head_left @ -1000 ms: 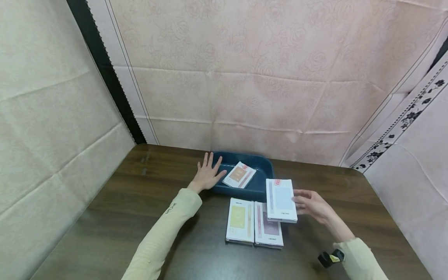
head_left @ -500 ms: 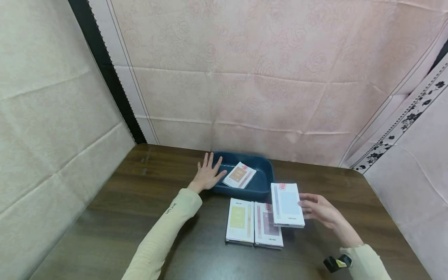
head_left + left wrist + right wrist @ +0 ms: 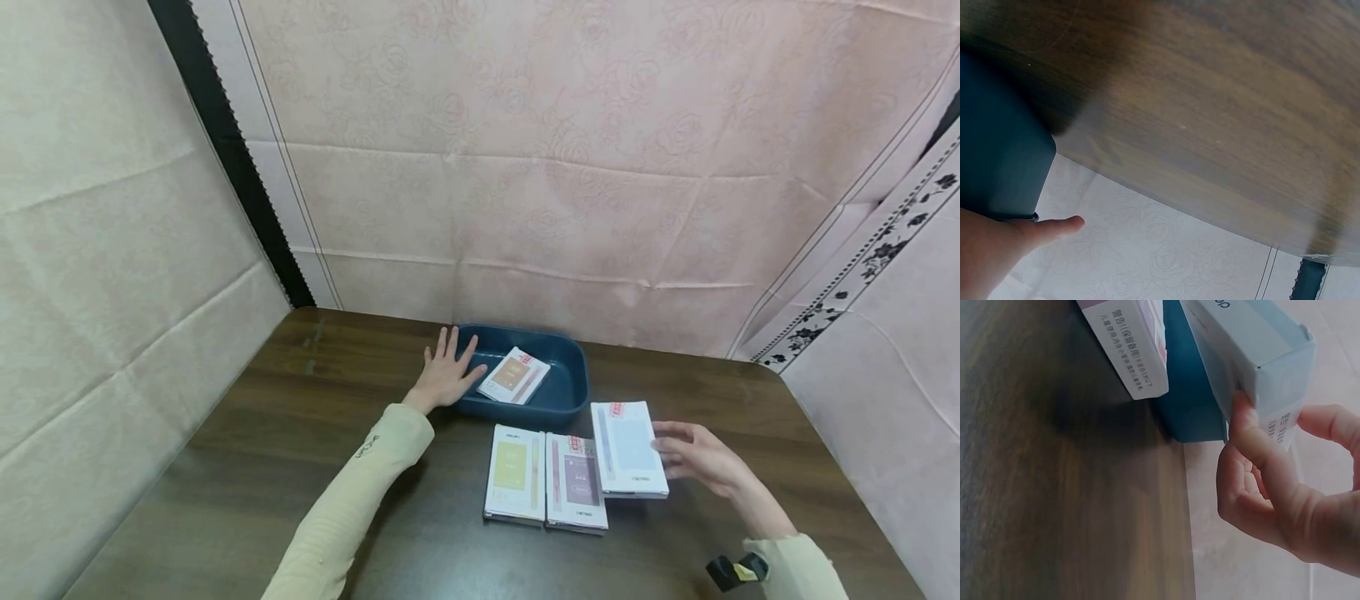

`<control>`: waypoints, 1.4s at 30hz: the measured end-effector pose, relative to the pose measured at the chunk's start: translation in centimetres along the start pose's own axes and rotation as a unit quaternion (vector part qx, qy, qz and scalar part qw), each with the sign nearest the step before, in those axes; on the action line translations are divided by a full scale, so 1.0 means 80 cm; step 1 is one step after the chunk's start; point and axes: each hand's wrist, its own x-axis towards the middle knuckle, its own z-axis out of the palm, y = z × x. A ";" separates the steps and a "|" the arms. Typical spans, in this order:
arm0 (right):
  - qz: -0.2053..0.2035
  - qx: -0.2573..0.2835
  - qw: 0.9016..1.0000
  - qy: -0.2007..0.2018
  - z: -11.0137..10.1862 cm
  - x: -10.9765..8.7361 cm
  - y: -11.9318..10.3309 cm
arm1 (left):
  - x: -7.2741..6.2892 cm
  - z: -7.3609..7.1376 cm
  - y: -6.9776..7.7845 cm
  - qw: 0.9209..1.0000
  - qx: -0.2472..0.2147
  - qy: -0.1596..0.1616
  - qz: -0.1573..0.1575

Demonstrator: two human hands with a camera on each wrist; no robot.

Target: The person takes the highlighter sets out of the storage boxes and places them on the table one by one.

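My right hand (image 3: 701, 458) pinches a white box with a pale blue panel (image 3: 630, 448) by its right edge. In the right wrist view, thumb and fingers clasp the end of this pale blue box (image 3: 1247, 337), which is off the table. It slightly overlaps the purple-panelled box (image 3: 576, 483) in the head view. Left of that lies a box with a yellow-green panel (image 3: 513, 475). My left hand (image 3: 442, 379) rests, fingers spread, on the left rim of a dark blue bin (image 3: 564, 400). Inside the bin lies a box with an orange-brown panel (image 3: 513, 375).
The brown wooden table (image 3: 285, 467) carries the bin near its back edge. Pale cloth (image 3: 487, 208) hangs behind the table and along both sides. A black device (image 3: 737, 572) is strapped at the right wrist.
My right hand has carried the pale blue box right and toward me, uncovering more of the purple box. The left hand stays on the bin.
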 end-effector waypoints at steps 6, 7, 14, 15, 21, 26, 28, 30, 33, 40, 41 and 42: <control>0.015 0.000 1.000 -0.004 -0.001 -0.001 0.007 | 0.002 0.002 0.000 0.999 0.043 -0.006 -0.012; 0.018 0.000 1.000 -0.005 -0.001 -0.002 0.008 | 0.003 0.002 0.000 0.999 0.052 -0.008 -0.013; 0.015 -0.001 1.000 -0.017 -0.001 -0.004 0.016 | 0.005 0.003 -0.001 0.998 0.060 -0.014 -0.016; 0.015 -0.001 1.000 -0.018 -0.001 -0.004 0.016 | 0.004 0.002 -0.001 0.998 0.060 -0.013 -0.015; 0.019 0.004 0.999 -0.027 -0.002 -0.003 0.020 | 0.006 0.002 -0.001 0.998 0.061 -0.004 -0.012; 0.026 0.014 0.999 -0.035 -0.004 -0.004 0.025 | 0.006 0.001 -0.001 0.998 0.065 -0.001 -0.013; 0.027 0.017 0.999 -0.040 -0.004 -0.005 0.028 | 0.006 0.001 -0.001 0.998 0.070 0.000 -0.012; 0.026 0.018 0.998 -0.047 -0.005 -0.006 0.031 | 0.006 0.002 -0.001 0.997 0.071 0.002 -0.012; 0.027 0.022 0.998 -0.055 -0.005 -0.007 0.035 | 0.006 0.003 -0.001 0.998 0.068 0.000 -0.011; 0.023 0.033 0.996 -0.076 -0.006 -0.007 0.045 | 0.005 0.004 -0.001 0.998 0.059 -0.002 -0.013; 0.023 0.035 0.996 -0.078 -0.006 -0.006 0.046 | 0.005 0.004 -0.001 0.998 0.058 -0.002 -0.012; 0.023 0.036 0.996 -0.080 -0.005 -0.006 0.046 | 0.005 0.004 -0.001 0.998 0.057 -0.002 -0.012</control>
